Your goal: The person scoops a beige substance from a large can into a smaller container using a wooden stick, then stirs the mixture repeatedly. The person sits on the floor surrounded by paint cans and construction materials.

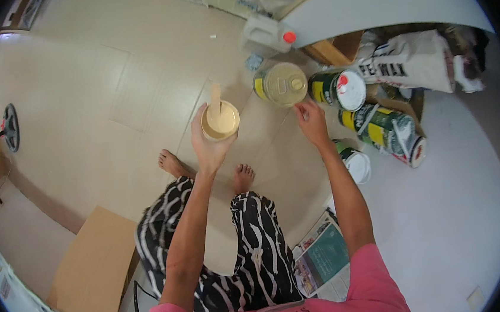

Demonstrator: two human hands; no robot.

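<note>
My left hand (206, 147) is wrapped round a small round tub of cream-coloured paint (221, 126), held above the floor. A flat wooden stick (215, 99) stands in the paint and leans on the far side of the tub. To the right, my right hand (311, 120) has its fingers drawn together at the near right edge of a large paint bucket (282, 83) with a yellowish lid. Whether the fingertips grip the lid's rim or something small is hidden.
Right of the bucket stand a dark green paint pail (349, 89) with a white lid, a pail lying tilted (381, 126) and a smaller pail (355, 164). A jug with a red cap (269, 34) is behind. Newspaper (324, 256) lies near my feet, a brown board (96, 267) at left.
</note>
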